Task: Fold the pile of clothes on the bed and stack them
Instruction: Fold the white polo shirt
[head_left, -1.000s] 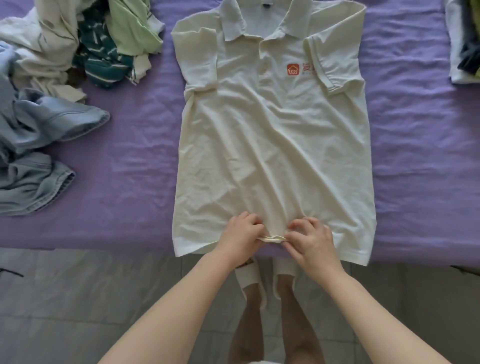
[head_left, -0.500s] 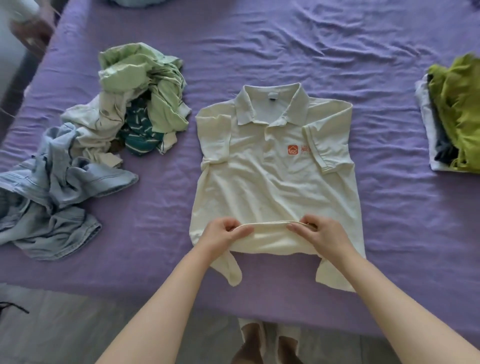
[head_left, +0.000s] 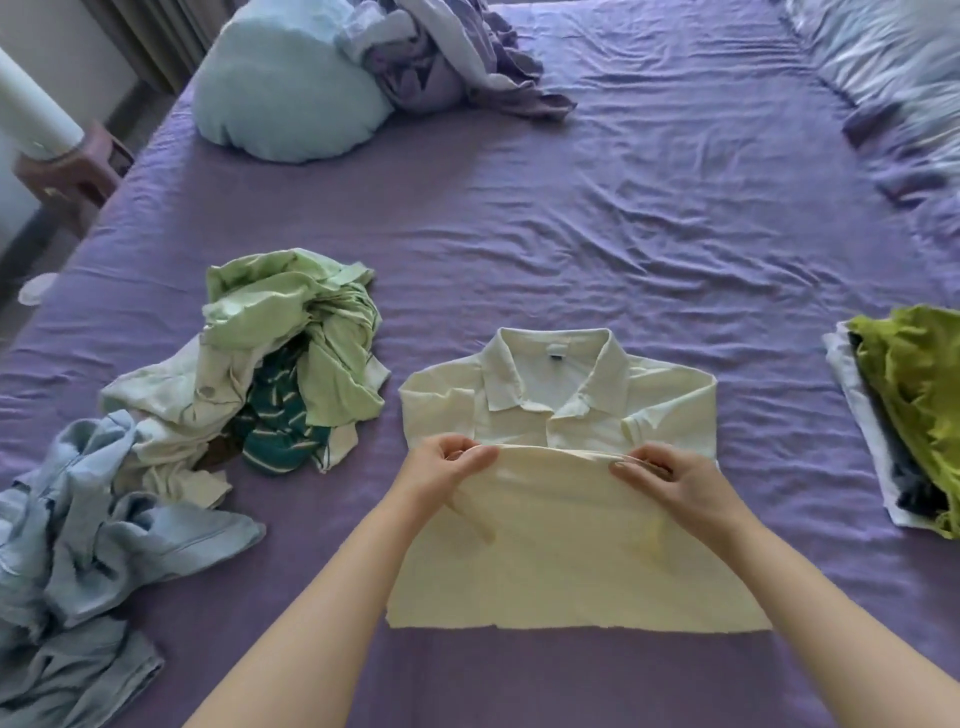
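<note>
Head view, left to right: along the bed's (head_left: 649, 218) left edge the unfolded pile (head_left: 249, 395) waits untouched. At the near edge's middle lies the cream polo shirt (head_left: 566, 551). A second ago its hem hung at that edge; now the left hand (head_left: 441, 470) and right hand (head_left: 670, 480) pinch the hem and have carried it up to just below the collar, halving the shirt. Near the right edge sits the folded stack (head_left: 904, 421), probably its next stop.
</note>
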